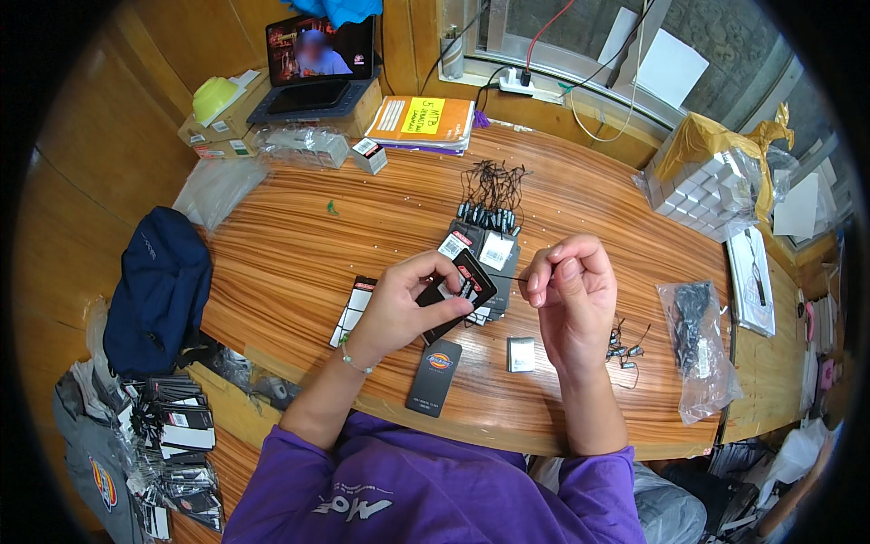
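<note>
Between the fingers and thumb of my left hand (399, 304) is a black hang tag (480, 270) with a red and white label on it. A thin black string (515, 278) runs from this tag to my right hand (580, 299), whose thumb and fingertips are pinched on its end. Partly behind my hands lies a pile of dark hang tags (497, 257), topped by a bundle of black strings (492, 186). Close to the table's front edge sits a single dark tag (435, 381) with an oval logo. To its right is a small stack of silvery-white labels (520, 354).
Loose short strings (625, 351) and a clear bag of black strings (693, 349) lie to the right. Wrapped white boxes (711, 181) stand far right. Notebooks (421, 122) and a tablet (322, 50) are at the back. Finished-looking tags (181, 426) pile up lower left, below a navy bag (159, 290).
</note>
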Demonstrator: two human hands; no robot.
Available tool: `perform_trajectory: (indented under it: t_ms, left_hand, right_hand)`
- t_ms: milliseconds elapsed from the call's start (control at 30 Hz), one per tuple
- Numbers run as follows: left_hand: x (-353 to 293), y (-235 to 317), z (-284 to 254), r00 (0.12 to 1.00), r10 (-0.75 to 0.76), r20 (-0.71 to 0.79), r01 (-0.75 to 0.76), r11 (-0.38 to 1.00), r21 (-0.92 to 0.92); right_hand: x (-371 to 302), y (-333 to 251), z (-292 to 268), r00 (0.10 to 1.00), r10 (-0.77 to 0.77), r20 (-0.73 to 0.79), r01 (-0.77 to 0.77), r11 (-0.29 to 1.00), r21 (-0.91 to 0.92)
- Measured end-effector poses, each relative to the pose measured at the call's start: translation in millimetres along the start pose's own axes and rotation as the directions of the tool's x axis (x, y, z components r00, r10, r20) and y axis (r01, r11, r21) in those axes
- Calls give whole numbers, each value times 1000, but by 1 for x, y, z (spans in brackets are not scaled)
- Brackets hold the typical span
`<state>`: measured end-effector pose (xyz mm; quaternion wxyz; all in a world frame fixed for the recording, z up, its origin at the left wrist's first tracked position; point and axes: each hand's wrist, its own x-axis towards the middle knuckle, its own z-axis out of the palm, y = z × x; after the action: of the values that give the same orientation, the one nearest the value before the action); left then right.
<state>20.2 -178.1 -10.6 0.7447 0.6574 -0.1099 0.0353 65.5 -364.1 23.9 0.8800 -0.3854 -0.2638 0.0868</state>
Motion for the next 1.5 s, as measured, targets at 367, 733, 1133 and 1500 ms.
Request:
perform_trajectory:
  t_ms: [367, 733, 1133, 1500]
  left_hand:
    - [3, 4, 7, 968, 247, -51, -166, 777, 607]
    - [3, 6, 5, 873, 482, -72, -247, 565, 787]
    - [-7, 12, 7, 980, 46, -193, -19, 990, 141]
    - [-13, 15, 5, 988, -8, -157, 8, 1000, -2]
  right_hand:
    - [-1, -2, 2, 1000, 30, -7, -30, 999, -26]
    - [5, 1, 3, 989, 81, -119, -108, 965, -240]
    - [1, 10, -1, 951, 302, 68, -191, 743, -642]
    - [-3, 11, -3, 955, 282, 91, -182, 800, -572]
